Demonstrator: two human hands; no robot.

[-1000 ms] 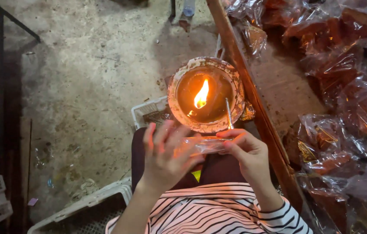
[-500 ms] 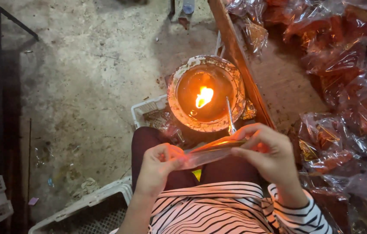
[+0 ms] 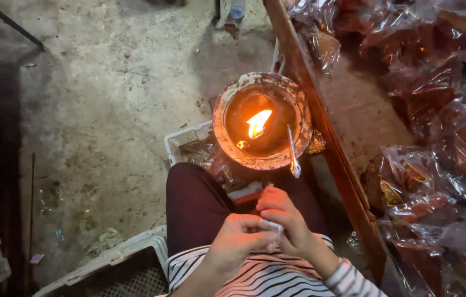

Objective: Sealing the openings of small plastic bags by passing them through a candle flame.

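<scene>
My left hand [image 3: 239, 237] and my right hand [image 3: 284, 219] meet close to my body, over my lap. Between their fingers they pinch a small clear plastic packet [image 3: 272, 226], mostly hidden by the fingers. Just beyond them stands a round metal bowl [image 3: 227, 98] with a small flame [image 3: 258, 123] burning inside. A thin metal spoon [image 3: 292, 154] leans on the bowl's near right rim.
A long wooden plank [image 3: 326, 132] runs diagonally to the right of the bowl. Several clear bags of reddish goods [image 3: 431, 137] pile up on the right. White plastic crates [image 3: 112, 264] stand at the lower left, and another crate [image 3: 186, 144] sits by the bowl. Bare concrete floor [image 3: 106, 99] lies to the left.
Both hands drew back from the bowl's edge toward my body. The packet, held stretched out flat between the hands earlier, is now bunched up between the fingers.
</scene>
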